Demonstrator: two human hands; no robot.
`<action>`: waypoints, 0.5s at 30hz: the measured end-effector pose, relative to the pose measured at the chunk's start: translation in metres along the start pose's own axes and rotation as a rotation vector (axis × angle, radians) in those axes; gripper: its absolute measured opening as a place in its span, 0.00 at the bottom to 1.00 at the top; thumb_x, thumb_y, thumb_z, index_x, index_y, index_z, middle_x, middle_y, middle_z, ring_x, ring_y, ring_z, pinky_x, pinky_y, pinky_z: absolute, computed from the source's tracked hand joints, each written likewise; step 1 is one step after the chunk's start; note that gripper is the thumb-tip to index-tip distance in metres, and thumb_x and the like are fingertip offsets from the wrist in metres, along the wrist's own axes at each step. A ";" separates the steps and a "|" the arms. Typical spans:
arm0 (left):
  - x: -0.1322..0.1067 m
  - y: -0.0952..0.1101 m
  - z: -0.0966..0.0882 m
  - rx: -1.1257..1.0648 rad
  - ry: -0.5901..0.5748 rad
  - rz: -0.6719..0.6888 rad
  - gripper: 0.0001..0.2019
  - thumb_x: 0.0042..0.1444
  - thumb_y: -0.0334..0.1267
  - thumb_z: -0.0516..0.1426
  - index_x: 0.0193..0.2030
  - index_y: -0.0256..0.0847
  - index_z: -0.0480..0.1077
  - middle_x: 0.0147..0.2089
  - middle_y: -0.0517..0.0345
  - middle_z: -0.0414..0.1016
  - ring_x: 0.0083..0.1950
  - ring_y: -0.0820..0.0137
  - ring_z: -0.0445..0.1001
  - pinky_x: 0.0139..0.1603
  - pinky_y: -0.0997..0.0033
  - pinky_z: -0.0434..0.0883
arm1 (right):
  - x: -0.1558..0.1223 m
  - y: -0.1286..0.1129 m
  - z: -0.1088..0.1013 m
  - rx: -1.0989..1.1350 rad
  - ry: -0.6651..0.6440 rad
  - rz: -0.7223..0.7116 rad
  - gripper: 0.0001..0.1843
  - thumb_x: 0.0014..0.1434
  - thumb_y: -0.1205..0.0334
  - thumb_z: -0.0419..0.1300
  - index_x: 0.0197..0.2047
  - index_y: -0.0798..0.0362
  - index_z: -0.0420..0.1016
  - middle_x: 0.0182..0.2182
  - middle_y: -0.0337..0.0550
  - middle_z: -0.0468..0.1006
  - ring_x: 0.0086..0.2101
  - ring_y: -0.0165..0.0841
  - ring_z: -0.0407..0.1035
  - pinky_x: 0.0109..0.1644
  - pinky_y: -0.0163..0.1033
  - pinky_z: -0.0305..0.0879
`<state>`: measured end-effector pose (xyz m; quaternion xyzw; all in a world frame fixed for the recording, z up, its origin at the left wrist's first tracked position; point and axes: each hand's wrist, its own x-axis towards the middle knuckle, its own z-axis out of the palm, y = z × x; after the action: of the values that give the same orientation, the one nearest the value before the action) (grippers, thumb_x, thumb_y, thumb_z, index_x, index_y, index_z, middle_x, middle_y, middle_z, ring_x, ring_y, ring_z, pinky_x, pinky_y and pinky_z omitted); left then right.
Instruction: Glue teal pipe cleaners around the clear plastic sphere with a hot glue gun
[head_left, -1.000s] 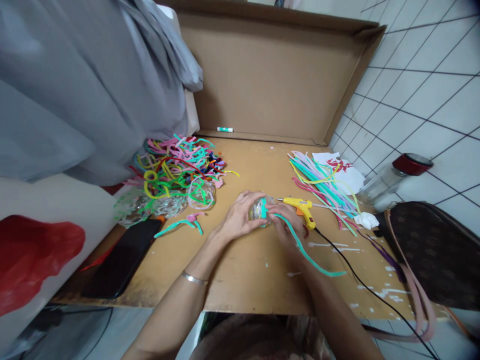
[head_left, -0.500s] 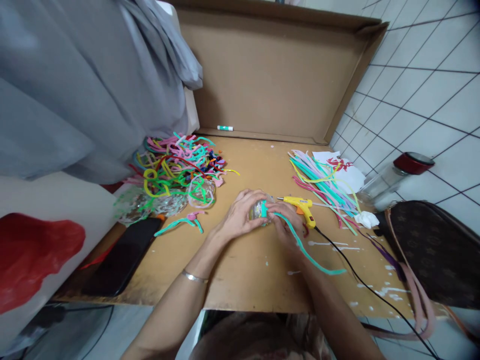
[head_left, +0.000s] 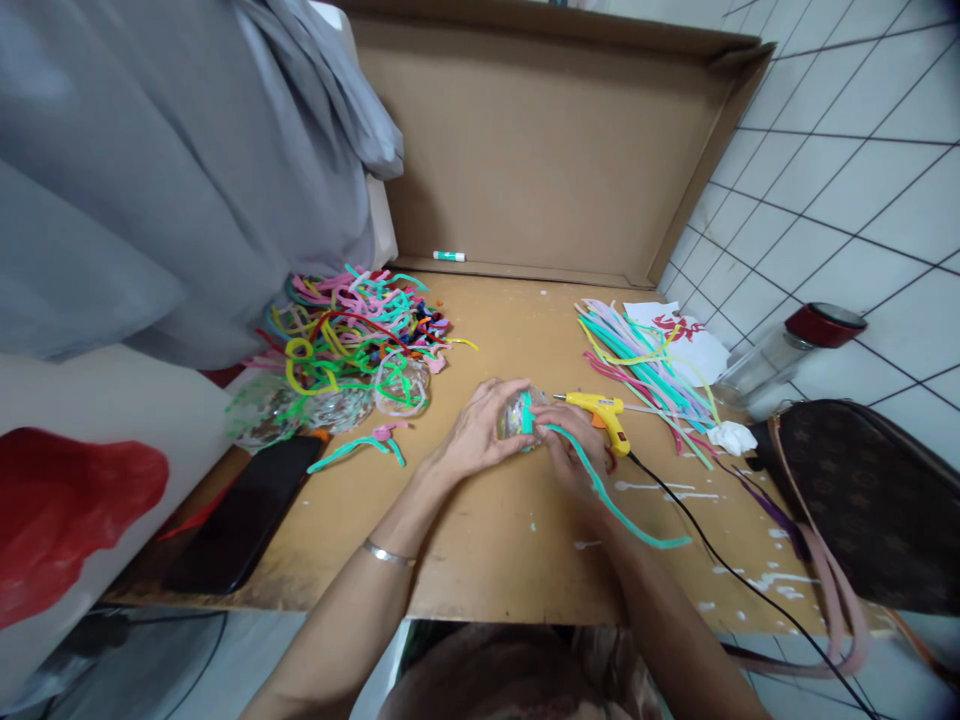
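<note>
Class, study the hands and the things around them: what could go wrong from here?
The nozzle of the yellow glue gun points close by the right hand; if hot, it might burn a finger. The black cord crosses the front edge of the table, so a snag could drag the gun. The turquoise pipe cleaner's loose tail might catch and slip.

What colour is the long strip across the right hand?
Turquoise; the strip shows best in the head view.
</note>
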<state>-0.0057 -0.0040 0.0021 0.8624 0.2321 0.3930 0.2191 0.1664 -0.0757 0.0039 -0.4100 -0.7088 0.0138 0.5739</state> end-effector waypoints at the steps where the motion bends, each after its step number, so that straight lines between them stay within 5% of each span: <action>1: 0.000 0.000 0.000 0.000 -0.006 0.016 0.32 0.56 0.51 0.62 0.63 0.41 0.59 0.59 0.44 0.70 0.61 0.56 0.67 0.62 0.53 0.66 | 0.000 0.000 0.000 -0.005 0.000 -0.001 0.09 0.60 0.69 0.57 0.41 0.47 0.76 0.39 0.43 0.82 0.42 0.38 0.76 0.48 0.48 0.72; 15: 0.005 0.002 -0.002 0.017 -0.024 0.060 0.26 0.55 0.53 0.62 0.55 0.40 0.67 0.59 0.44 0.71 0.60 0.55 0.69 0.63 0.49 0.64 | -0.002 0.003 0.001 0.001 -0.008 -0.015 0.13 0.60 0.71 0.58 0.44 0.44 0.74 0.40 0.41 0.81 0.42 0.37 0.75 0.49 0.47 0.70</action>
<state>-0.0045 -0.0024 0.0072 0.8754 0.2069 0.3871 0.2026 0.1675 -0.0745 0.0010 -0.4043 -0.7141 0.0115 0.5714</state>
